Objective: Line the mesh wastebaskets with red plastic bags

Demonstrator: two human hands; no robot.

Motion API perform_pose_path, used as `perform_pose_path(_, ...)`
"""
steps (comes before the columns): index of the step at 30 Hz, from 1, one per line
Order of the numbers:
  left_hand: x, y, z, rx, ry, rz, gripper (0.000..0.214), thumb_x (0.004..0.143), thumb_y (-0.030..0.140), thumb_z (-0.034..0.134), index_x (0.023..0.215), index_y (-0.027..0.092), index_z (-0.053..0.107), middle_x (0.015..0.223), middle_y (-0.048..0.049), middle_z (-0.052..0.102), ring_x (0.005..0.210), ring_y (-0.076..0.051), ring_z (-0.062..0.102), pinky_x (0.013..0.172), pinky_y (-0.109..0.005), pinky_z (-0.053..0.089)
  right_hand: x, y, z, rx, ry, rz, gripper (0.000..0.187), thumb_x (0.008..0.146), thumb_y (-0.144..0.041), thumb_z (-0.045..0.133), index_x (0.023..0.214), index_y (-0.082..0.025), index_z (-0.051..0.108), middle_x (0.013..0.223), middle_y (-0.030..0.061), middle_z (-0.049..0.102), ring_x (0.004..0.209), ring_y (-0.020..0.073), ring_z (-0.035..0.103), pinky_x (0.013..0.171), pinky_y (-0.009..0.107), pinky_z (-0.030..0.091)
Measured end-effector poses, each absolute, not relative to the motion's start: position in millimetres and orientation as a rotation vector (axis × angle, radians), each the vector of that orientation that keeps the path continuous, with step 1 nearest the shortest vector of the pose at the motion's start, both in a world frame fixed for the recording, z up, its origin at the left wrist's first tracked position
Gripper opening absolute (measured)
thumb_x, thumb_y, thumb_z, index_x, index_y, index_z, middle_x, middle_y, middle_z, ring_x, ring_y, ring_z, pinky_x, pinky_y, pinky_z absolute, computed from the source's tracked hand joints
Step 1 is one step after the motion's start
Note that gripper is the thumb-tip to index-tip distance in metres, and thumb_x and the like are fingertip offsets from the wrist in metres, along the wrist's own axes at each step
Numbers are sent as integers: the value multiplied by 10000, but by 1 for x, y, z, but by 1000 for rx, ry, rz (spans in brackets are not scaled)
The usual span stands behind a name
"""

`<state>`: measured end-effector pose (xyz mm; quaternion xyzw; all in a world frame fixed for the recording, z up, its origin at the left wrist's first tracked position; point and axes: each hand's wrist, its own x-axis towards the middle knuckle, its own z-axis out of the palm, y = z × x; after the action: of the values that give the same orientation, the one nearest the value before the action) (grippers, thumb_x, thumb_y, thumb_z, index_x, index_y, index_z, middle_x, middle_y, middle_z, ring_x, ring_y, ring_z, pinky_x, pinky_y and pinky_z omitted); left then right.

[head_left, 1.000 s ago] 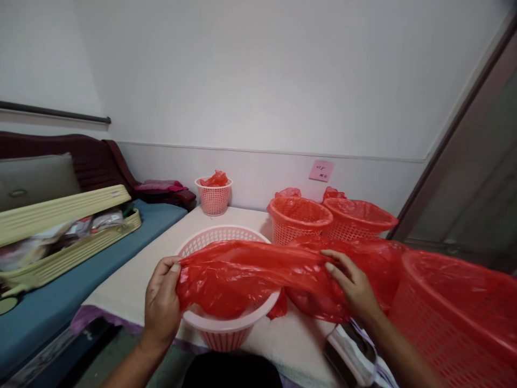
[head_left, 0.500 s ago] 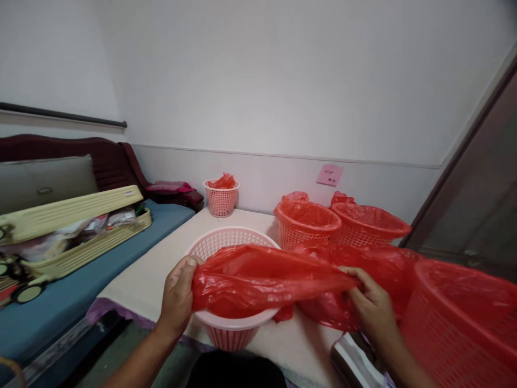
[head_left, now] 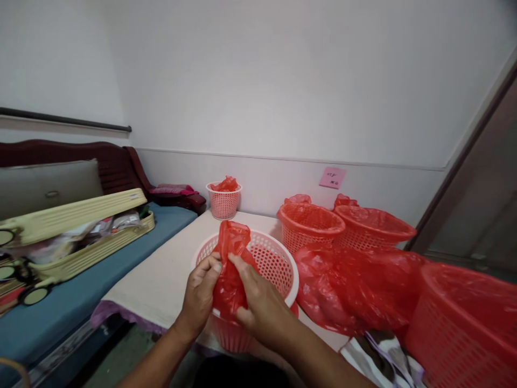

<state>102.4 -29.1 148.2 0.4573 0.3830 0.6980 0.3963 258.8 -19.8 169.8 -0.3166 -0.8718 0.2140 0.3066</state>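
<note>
Red, thin plastic bag (head_left: 234,237) is bunched between the left hand (head_left: 201,290) and right hand (head_left: 266,310), both clamped on it, probably so the slippery film stays gathered over the round pale-pink perforated basket (head_left: 294,280) by the tabletop's (head_left: 161,285) near edge. Beyond, two red-lined perforated baskets (head_left: 299,240) stand toward the far edge; a small pink-and-white basket (head_left: 225,206) occupies the far left corner, perhaps kept apart.

We've got white walls (head_left: 262,81), dark wooden backrest (head_left: 113,170) behind blue seat (head_left: 125,256) at left, dark rail (head_left: 68,120) above, greenish floor (head_left: 125,358)
</note>
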Motion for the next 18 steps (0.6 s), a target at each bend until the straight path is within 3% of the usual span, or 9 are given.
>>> perform_pose_path(3, 97, -28, 147, 1261, 950, 1747, 244, 834, 409, 597, 732, 192, 645, 865, -8, 619, 1013, -169, 526, 910, -207, 374, 254, -7, 164, -725, -2224, 533, 784, 641, 0, 469, 1392, -214, 407, 1372, 83, 537, 1225, 224, 522, 1029, 378, 409)
perform_pose_path(6, 95, -27, 144, 1250, 876, 1714, 239, 870, 396, 535, 941, 211, 669, 1079, -41, 639, 1105, -208, 542, 904, -260, 422, 259, 6, 172, -698, -2012, 631, 475, 671, -9, 451, 1062, -215, 625, 1017, 18, 682, 944, 168, 615, 859, 296, 458)
perform_pose_path(8, 96, -27, 143, 1255, 829, 1754, 295, 869, 402, 537, 1091, 229, 624, 1250, -60, 588, 1184, -234, 525, 952, -314, 435, 266, 13, 183, -728, -1796, 744, 234, 729, -87, 498, 870, -209, 641, 829, -9, 662, 786, 154, 592, 748, 276, 451)
perform_pose_path(10, 100, -28, 143, 1364, 830, 1727, 461, 822, 411, 608, 1247, 250, 532, 1384, -74, 508, 1288, -259, 459, 1054, -373, 386, 271, 19, 196, -724, -1563, 901, 82, 752, -192, 569, 807, -209, 627, 764, -24, 636, 735, 154, 570, 703, 273, 444)
perform_pose_path(14, 115, -33, 146, 1734, 1115, 1410, 1065, 553, 304, 843, 1458, 277, 284, 1515, -108, 364, 1362, -331, 367, 1121, -488, 313, 267, 20, 207, -650, -1227, 1271, 131, 684, -230, 642, 809, -223, 603, 737, -44, 638, 703, 154, 573, 689, 276, 451)
perform_pose_path(16, 121, -33, 147, 1885, 1225, 1375, 962, 503, 232, 853, 1373, 229, 445, 1408, -132, 490, 1277, -355, 453, 1088, -522, 345, 257, 14, 205, -635, -1185, 1354, 127, 656, -194, 612, 776, -223, 586, 701, -49, 628, 663, 148, 559, 658, 267, 440)
perform_pose_path(18, 123, -32, 146, 1902, 1176, 1399, 548, 591, 202, 787, 1122, 199, 652, 1186, -112, 647, 1117, -329, 572, 1008, -505, 427, 245, 4, 203, -628, -1244, 1358, 115, 642, -167, 569, 744, -217, 580, 687, -46, 617, 652, 145, 550, 643, 263, 430)
